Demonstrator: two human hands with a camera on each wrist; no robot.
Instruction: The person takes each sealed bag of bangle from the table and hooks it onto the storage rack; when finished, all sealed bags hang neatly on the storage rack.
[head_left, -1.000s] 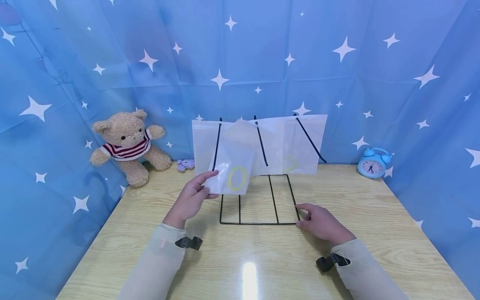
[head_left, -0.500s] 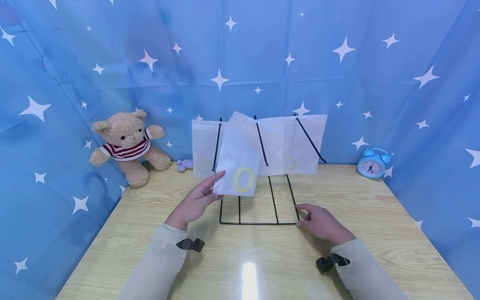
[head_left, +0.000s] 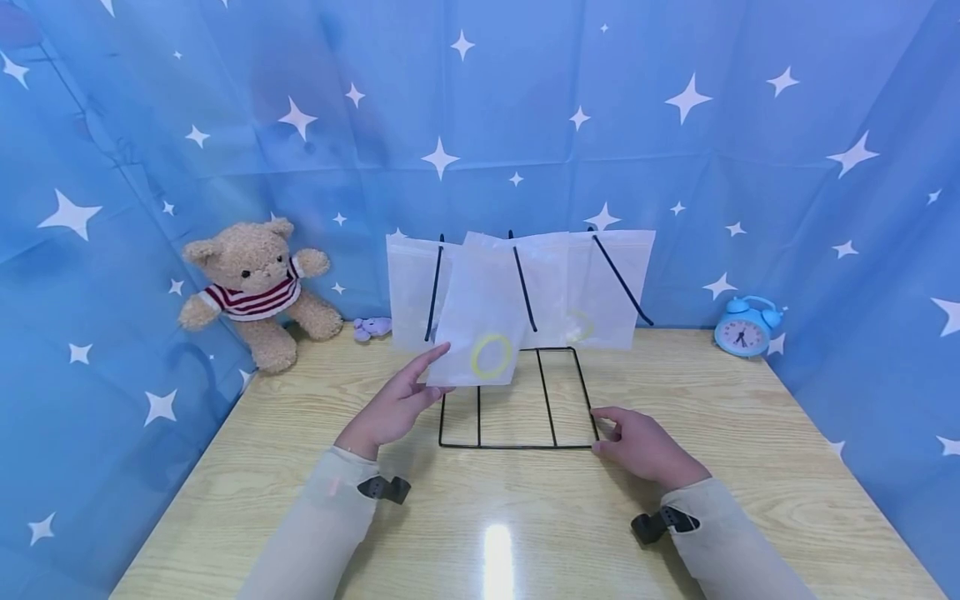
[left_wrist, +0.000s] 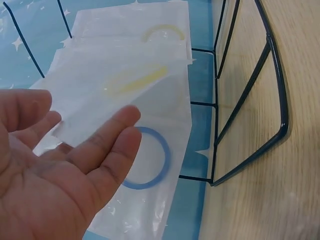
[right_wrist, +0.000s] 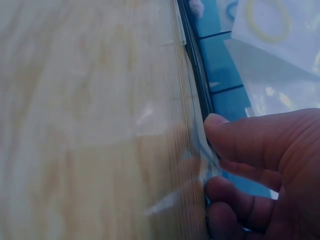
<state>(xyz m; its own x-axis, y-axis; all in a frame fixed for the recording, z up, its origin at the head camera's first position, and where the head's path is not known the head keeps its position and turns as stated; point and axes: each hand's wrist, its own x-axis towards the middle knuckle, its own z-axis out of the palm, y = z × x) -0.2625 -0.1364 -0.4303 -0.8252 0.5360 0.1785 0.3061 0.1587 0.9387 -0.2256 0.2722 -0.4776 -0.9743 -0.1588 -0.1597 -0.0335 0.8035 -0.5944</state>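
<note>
A white translucent bag with a yellow ring showing through it hangs tilted at the rack's middle hook. My left hand is at its lower left corner, fingers extended and touching the bag. In the left wrist view the palm faces the camera, and a bag with a blue ring lies beyond the fingers. My right hand grips the right side of the black wire rack's base. In the right wrist view its thumb and curled fingers are at the bar.
White bags also hang at the left hook and right hook. A teddy bear sits back left, near a small purple toy. A blue alarm clock stands back right. A starry blue curtain borders the wooden table.
The front bag has swung right and straightened slightly; its ring moved right. My left hand has followed a little rightward, its fingers loosening from the bag's corner. The right hand has stayed in place.
</note>
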